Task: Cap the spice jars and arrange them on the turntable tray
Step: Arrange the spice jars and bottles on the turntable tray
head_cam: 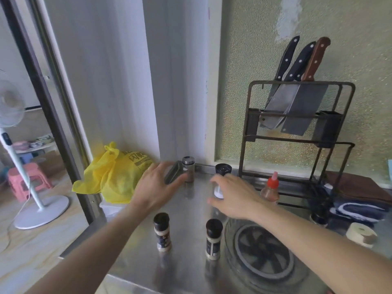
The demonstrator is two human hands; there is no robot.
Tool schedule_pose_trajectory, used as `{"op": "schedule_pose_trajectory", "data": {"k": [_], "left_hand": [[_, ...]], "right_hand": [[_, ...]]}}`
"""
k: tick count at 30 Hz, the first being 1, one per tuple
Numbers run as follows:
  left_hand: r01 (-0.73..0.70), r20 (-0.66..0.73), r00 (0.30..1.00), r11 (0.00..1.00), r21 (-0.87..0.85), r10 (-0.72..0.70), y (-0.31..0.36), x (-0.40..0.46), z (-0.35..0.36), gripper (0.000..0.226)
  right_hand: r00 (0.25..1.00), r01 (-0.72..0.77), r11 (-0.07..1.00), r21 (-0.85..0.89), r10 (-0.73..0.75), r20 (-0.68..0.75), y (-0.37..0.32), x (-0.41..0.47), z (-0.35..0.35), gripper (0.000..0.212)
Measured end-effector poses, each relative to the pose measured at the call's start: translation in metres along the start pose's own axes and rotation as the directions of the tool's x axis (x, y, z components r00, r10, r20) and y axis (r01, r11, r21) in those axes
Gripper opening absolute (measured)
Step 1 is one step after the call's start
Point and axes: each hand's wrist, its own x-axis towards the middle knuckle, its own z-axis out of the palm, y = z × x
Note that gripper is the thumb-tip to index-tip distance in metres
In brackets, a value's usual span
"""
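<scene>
Left hand (157, 183) is spread wide, fingertips at the silver-capped jar (188, 169) mid-frame, not gripping it. Right hand (235, 197) curls around the black-capped jar (220, 181) beside it. Two capped jars (162, 231) (213, 238) stand lower centre on the tabletop (191, 211), with the turntable tray (263, 251) just right.

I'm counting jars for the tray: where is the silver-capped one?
In the head view, the silver-capped jar stands at the back of the steel counter near the wall corner, just beyond the left hand, with the yellow bag farther left.
</scene>
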Motion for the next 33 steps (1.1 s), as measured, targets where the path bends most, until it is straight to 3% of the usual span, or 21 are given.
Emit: {"op": "schedule_pose_trajectory", "data": {"k": [4, 10, 14, 21, 26, 33], "left_hand": [[-0.193, 0.186, 0.971, 0.946, 0.261, 0.147, 0.002, 0.098, 0.027, 0.061], [-0.159, 0.362, 0.932, 0.916, 0.369, 0.016, -0.024, 0.193, 0.1, 0.085], [-0.123, 0.426, 0.902, 0.908, 0.401, -0.066, -0.037, 0.224, 0.127, 0.094], [-0.039, 0.319, 0.945, 0.938, 0.345, -0.078, -0.048, 0.218, 0.143, 0.055], [-0.065, 0.259, 0.966, 0.95, 0.305, -0.017, -0.033, 0.188, 0.116, 0.048], [-0.195, 0.296, 0.949, 0.943, 0.268, 0.112, 0.05, 0.131, 0.037, 0.054]], "right_hand": [[0.999, -0.015, 0.983, -0.186, 0.006, -0.048, 0.022, 0.063, -0.009, 0.058], [1.0, -0.019, 0.901, -0.434, 0.024, 0.006, 0.048, 0.141, 0.009, 0.059], [0.996, 0.009, 0.86, -0.51, 0.04, 0.086, 0.063, 0.172, 0.03, 0.055], [0.992, 0.116, 0.907, -0.405, -0.082, 0.101, 0.069, 0.174, 0.035, 0.046], [0.989, 0.144, 0.948, -0.282, -0.13, 0.068, 0.058, 0.146, 0.027, 0.037], [0.997, 0.077, 0.974, -0.215, -0.075, 0.018, 0.041, 0.071, -0.041, 0.058]]}}
